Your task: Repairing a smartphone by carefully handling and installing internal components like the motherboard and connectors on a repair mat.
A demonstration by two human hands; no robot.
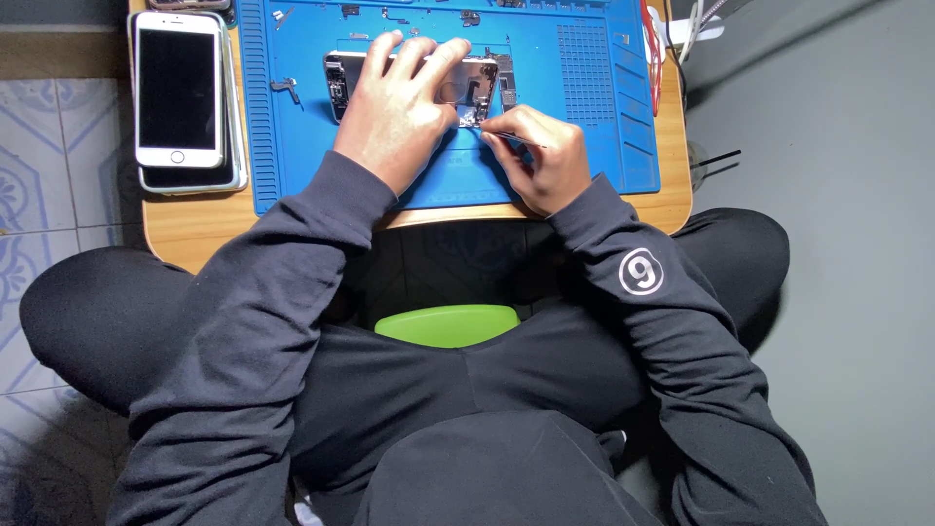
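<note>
Opened phone chassis (487, 83) at blue mat's (584, 146) middle, back half of counter (195, 229), internals exposed, loose screws and brackets scattered behind; left hand (399, 107) spread flat upon it, right hand (541, 156) pinched on thin tweezers (516, 139) at its near edge; two intact phones (185, 97) stacked at counter's left edge.

You get even, fairly bright overhead light on the blue silicone work mat (584, 78), sharp and glare-free. Your dark clothing near you swallows detail. Thin shadows stretch right across the grey floor (838, 117). Edges show slight wide-angle stretch.
</note>
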